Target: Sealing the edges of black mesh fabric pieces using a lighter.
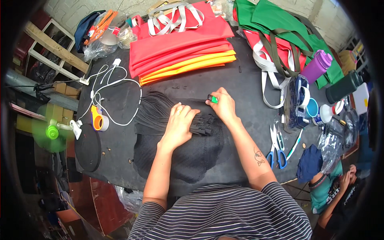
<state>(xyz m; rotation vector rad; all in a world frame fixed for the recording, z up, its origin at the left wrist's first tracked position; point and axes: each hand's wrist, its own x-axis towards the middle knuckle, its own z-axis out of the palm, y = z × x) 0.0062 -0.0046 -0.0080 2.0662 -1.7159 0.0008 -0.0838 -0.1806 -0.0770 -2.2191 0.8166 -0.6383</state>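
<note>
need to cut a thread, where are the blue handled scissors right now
In the head view the blue-handled scissors lie on the black table at the person's right, just beyond the right forearm, beside a folded dark blue cloth.

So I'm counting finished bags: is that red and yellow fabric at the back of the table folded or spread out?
Folded. The red and yellow fabric lies in a flat stack of layered pieces with edges lined up, grey straps resting on top.

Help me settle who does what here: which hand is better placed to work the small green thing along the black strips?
Right. The right hand already pinches the green lighter at the black strips, while the left hand lies flat, pinning the bundle on the black mesh.
</note>
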